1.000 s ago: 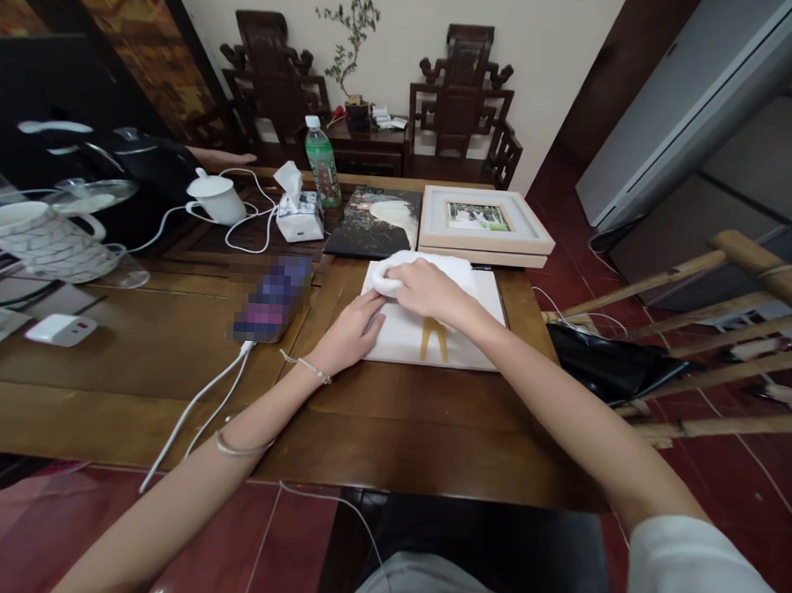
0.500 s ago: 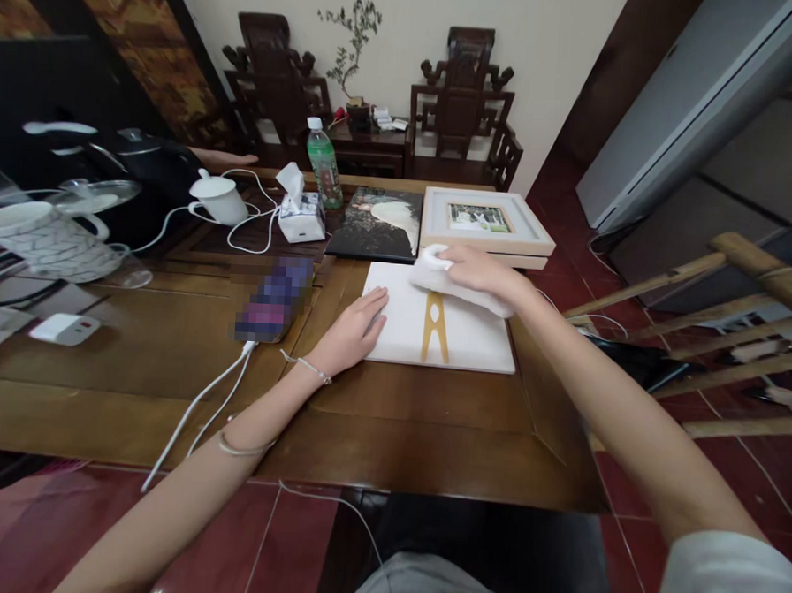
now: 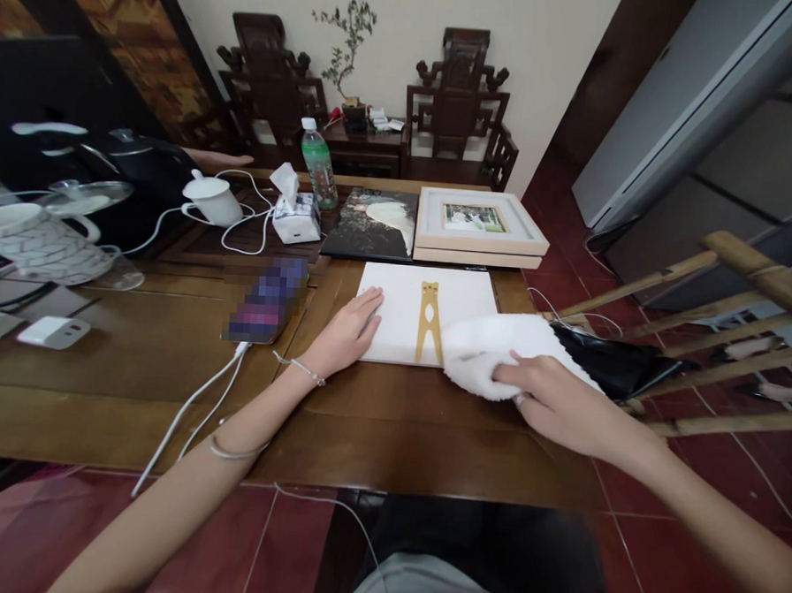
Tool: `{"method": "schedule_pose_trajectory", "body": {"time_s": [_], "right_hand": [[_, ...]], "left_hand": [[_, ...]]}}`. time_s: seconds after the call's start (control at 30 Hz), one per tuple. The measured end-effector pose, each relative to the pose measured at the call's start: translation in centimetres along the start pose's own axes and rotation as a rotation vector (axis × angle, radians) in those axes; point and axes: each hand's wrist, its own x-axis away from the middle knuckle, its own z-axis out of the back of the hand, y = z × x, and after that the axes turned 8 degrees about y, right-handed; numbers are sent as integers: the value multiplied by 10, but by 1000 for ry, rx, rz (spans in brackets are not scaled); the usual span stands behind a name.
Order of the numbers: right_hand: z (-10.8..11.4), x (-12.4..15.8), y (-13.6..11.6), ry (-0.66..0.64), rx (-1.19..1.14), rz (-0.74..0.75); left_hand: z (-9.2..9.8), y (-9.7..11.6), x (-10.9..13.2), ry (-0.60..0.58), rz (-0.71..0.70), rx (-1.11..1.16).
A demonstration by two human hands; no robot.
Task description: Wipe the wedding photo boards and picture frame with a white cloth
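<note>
A flat white board (image 3: 387,323) lies on the wooden table, with a yellow cat-shaped strip (image 3: 428,309) with two long legs on its face. My left hand (image 3: 350,334) rests with fingers stretched out on the board's left edge. My right hand (image 3: 546,397) is closed on a fluffy white cloth (image 3: 490,350), which spreads over the board's lower right corner and the table beside it. The cloth hides that corner of the board.
Behind the board lie a dark picture panel (image 3: 373,224) and stacked pale wooden frames (image 3: 483,221). To the left are a phone (image 3: 269,299) on a cable, a tissue box (image 3: 297,219), a bottle (image 3: 319,164) and a lidded cup (image 3: 214,197). A wooden rack (image 3: 756,271) stands at right.
My right hand has drawn the cloth from the board's upper part down to its lower right corner, uncovering the top of the yellow cat shape. My left hand stays on the left edge.
</note>
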Motion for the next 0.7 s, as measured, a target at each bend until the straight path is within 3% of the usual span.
{"method": "schedule_pose_trajectory", "body": {"time_s": [0.13,0.43,0.6,0.7], "right_hand": [[1,-4,7,-8,-33,15],[14,-91,68,114,-109,40],[23,-132,79,101,-75,-50],[24,-141,80,90,-70,-81]], "left_hand": [[0,-1,0,-6,-5,-4],[0,-2,-1,1,-15,5],[1,-2,-1,-2,-12,8],[1,-2,-1,-4,-11,14]]}}
